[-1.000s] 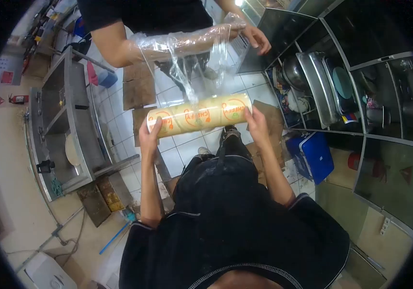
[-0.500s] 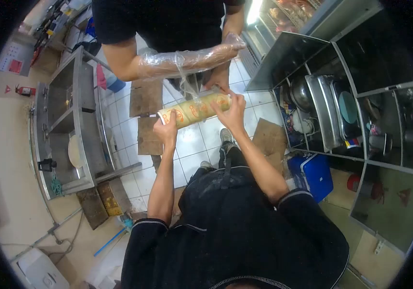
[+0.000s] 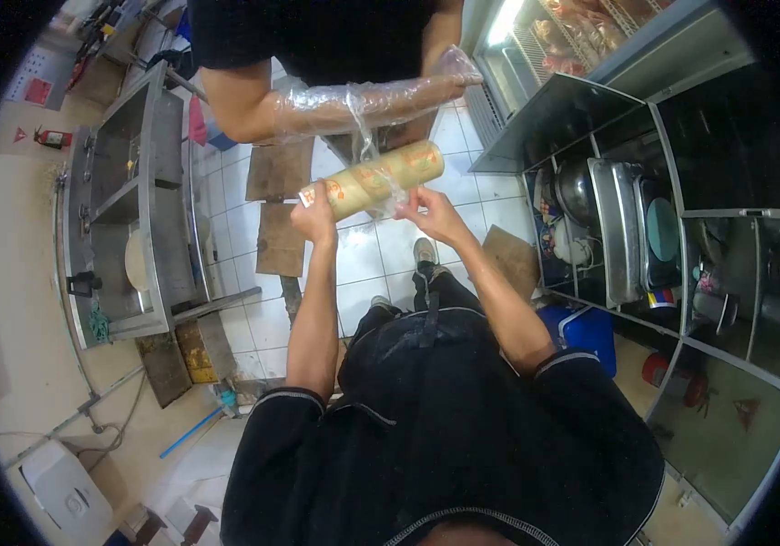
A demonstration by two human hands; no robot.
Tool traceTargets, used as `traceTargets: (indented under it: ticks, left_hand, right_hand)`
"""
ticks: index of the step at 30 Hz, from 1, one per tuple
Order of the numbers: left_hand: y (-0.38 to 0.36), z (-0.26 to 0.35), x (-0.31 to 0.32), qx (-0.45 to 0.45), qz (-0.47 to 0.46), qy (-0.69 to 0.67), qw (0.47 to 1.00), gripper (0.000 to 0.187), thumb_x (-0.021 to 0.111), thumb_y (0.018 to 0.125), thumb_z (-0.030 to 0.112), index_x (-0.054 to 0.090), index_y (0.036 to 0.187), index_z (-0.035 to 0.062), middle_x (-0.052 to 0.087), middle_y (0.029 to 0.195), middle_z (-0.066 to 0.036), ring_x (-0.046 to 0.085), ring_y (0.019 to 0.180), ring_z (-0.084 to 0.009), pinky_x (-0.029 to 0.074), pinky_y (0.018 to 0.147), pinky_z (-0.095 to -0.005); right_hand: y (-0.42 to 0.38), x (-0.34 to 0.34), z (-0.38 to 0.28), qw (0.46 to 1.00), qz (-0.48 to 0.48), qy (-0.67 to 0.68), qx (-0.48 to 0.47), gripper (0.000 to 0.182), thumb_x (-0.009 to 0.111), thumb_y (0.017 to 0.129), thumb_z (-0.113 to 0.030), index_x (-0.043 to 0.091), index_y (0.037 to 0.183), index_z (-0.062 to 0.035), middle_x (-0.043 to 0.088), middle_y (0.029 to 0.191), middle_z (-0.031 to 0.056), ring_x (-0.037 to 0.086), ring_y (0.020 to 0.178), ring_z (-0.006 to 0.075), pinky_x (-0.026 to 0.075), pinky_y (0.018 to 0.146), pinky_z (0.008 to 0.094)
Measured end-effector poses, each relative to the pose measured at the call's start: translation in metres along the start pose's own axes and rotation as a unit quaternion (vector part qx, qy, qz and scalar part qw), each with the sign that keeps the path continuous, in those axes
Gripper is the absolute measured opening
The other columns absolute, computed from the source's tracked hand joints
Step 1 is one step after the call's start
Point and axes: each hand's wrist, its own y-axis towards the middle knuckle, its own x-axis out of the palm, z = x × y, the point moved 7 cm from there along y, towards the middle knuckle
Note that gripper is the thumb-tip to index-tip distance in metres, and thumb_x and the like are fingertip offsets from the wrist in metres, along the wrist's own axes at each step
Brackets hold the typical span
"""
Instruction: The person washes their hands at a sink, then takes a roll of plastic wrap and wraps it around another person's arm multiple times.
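Note:
A thick roll of plastic film (image 3: 376, 180), yellowish with orange print, lies tilted across the middle of the view. My left hand (image 3: 314, 217) grips its left end, thumb on top. Below the roll's right half, my right hand (image 3: 431, 217) pinches the clear film near the fingertips. From the roll a twisted strand of film (image 3: 364, 136) runs up to the forearm of a person facing me. Clear film (image 3: 331, 111) is wrapped around that forearm and over the hand.
At left stands a metal frame unit (image 3: 147, 173). On the right are an open dark cabinet (image 3: 613, 305) with metal trays (image 3: 617, 232), a blue box (image 3: 581, 335) and a lit display fridge (image 3: 522, 68). Cardboard (image 3: 278, 238) lies on the tiled floor.
My right hand has left the roll's right end and moved down, now pinching film. The roll sits slightly higher at its right end. The camera view has shifted a little.

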Motion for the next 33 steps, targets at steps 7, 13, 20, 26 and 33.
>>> traceTargets:
  ticks: [7, 13, 20, 26, 33]
  left_hand:
    - [0.053, -0.039, 0.03, -0.233, -0.125, -0.193, 0.945, 0.045, 0.066, 0.081, 0.038, 0.067, 0.098, -0.0036, 0.068, 0.097, -0.017, 0.068, 0.083, -0.0283, 0.054, 0.08, -0.0425]
    - [0.083, -0.055, 0.052, -0.287, -0.349, -0.315, 0.835, 0.031, 0.057, 0.09, 0.031, 0.064, 0.1, 0.0027, 0.068, 0.095, -0.012, 0.066, 0.087, -0.0273, 0.054, 0.081, -0.0443]
    - [0.064, 0.017, -0.043, -0.16, -0.288, -0.299, 0.895, 0.03, 0.064, 0.087, 0.026, 0.064, 0.102, -0.0005, 0.068, 0.094, -0.01, 0.067, 0.079, -0.0222, 0.055, 0.072, -0.0365]
    - [0.045, 0.01, -0.106, -0.05, -0.225, -0.289, 0.929, 0.029, 0.06, 0.09, 0.022, 0.062, 0.104, -0.0031, 0.068, 0.092, -0.01, 0.068, 0.078, -0.0211, 0.055, 0.073, -0.0319]
    - [0.002, -0.03, -0.134, 0.008, -0.22, -0.347, 0.912, 0.022, 0.059, 0.091, 0.015, 0.064, 0.093, -0.0058, 0.068, 0.083, -0.01, 0.066, 0.068, -0.0174, 0.054, 0.063, -0.0278]
  right_hand:
    - [-0.06, -0.048, -0.051, 0.998, 0.025, 0.057, 0.011, 0.03, 0.064, 0.092, -0.013, 0.046, 0.069, -0.0052, 0.064, 0.071, 0.0071, 0.066, 0.073, 0.0132, 0.052, 0.066, 0.0262]
    - [-0.085, -0.122, -0.085, 0.994, 0.085, 0.063, 0.011, 0.028, 0.064, 0.09, -0.007, 0.044, 0.071, -0.0086, 0.064, 0.072, 0.0067, 0.066, 0.071, 0.0131, 0.053, 0.063, 0.0239]
    - [-0.086, -0.176, -0.118, 0.991, 0.103, 0.081, -0.022, 0.01, 0.068, 0.085, -0.01, 0.06, 0.08, -0.0058, 0.064, 0.075, 0.0017, 0.06, 0.066, 0.0087, 0.047, 0.061, 0.0228]
    - [-0.064, -0.189, -0.145, 0.988, 0.133, 0.072, -0.035, 0.015, 0.068, 0.086, -0.011, 0.055, 0.079, -0.0082, 0.057, 0.065, -0.0003, 0.054, 0.058, 0.0069, 0.041, 0.057, 0.0198]
    - [-0.02, -0.187, -0.175, 0.979, 0.18, 0.096, -0.019, 0.017, 0.065, 0.087, -0.011, 0.055, 0.073, -0.009, 0.053, 0.064, -0.0028, 0.051, 0.06, 0.006, 0.04, 0.062, 0.0198]
